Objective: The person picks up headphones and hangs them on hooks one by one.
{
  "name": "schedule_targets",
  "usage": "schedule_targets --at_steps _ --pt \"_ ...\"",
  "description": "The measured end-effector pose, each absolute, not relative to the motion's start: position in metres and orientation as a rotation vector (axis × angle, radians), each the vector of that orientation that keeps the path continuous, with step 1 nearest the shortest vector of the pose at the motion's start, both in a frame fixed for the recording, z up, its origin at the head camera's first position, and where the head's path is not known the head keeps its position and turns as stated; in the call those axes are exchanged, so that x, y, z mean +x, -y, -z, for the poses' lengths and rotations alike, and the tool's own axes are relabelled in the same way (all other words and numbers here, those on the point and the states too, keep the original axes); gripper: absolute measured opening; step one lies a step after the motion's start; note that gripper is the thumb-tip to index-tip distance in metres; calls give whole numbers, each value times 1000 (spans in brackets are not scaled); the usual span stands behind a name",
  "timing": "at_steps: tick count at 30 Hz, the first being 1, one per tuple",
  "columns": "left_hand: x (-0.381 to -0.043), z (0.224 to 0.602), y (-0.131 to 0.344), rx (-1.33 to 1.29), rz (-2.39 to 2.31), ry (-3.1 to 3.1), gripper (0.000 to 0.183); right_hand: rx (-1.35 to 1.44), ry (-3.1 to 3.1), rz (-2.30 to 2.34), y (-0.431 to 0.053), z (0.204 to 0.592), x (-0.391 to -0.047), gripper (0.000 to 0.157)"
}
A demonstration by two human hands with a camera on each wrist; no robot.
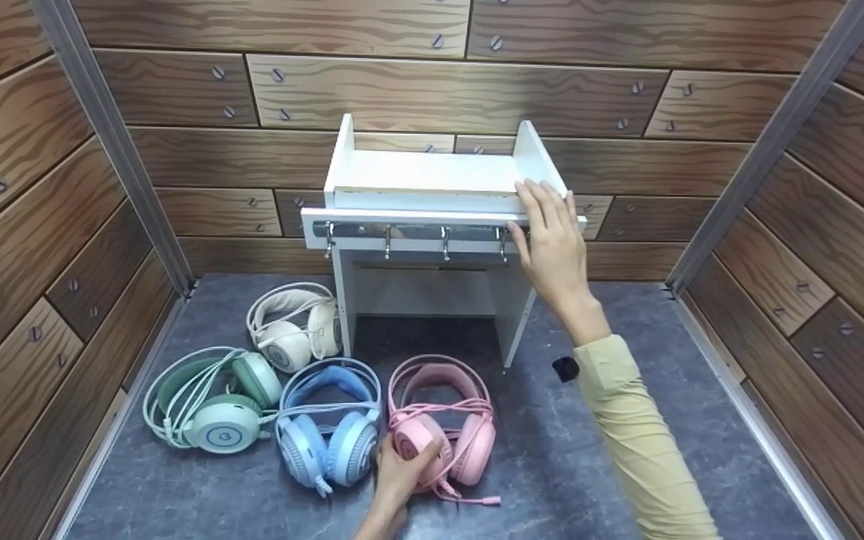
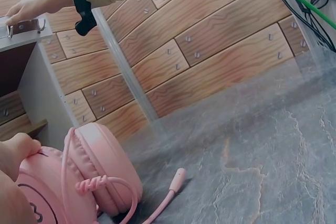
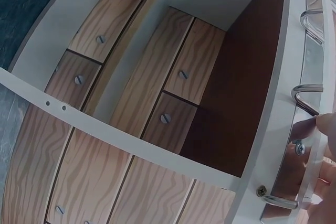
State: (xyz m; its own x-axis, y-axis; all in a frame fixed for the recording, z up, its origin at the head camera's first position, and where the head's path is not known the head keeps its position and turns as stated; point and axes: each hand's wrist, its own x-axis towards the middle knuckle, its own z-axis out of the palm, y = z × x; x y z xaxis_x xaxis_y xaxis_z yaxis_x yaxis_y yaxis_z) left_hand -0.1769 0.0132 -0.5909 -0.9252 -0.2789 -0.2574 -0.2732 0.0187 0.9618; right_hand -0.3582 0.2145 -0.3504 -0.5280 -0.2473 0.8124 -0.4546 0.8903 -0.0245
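Observation:
My left hand (image 1: 402, 472) holds the near ear cup of a pink headset (image 1: 421, 435), thumb over the cup and fingers at its left side. The headset lies on the floor, its cable wound around it and a microphone boom (image 2: 176, 182) sticking out. My right hand (image 1: 556, 247) rests on the right end of a white hook board (image 1: 417, 217), fingers extended over the top edge and thumb at the metal strip. Silver hooks (image 3: 307, 95) line that strip. Behind the board stands a white shelf unit (image 1: 439, 169) with raised sides.
Left of the pink headset lies a blue headset (image 1: 331, 427), then a green headset (image 1: 222, 412). A cream headset (image 1: 297, 330) sits against the unit's left leg. Wood-patterned walls (image 1: 417, 90) enclose the dark marbled floor (image 1: 552, 465) on three sides.

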Motion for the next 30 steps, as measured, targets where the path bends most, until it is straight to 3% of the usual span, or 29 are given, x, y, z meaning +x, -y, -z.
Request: schedule_targets --at_steps 30 --pt "-167 594 -15 406 2175 2171 83 530 2117 -296 -214 354 -362 48"
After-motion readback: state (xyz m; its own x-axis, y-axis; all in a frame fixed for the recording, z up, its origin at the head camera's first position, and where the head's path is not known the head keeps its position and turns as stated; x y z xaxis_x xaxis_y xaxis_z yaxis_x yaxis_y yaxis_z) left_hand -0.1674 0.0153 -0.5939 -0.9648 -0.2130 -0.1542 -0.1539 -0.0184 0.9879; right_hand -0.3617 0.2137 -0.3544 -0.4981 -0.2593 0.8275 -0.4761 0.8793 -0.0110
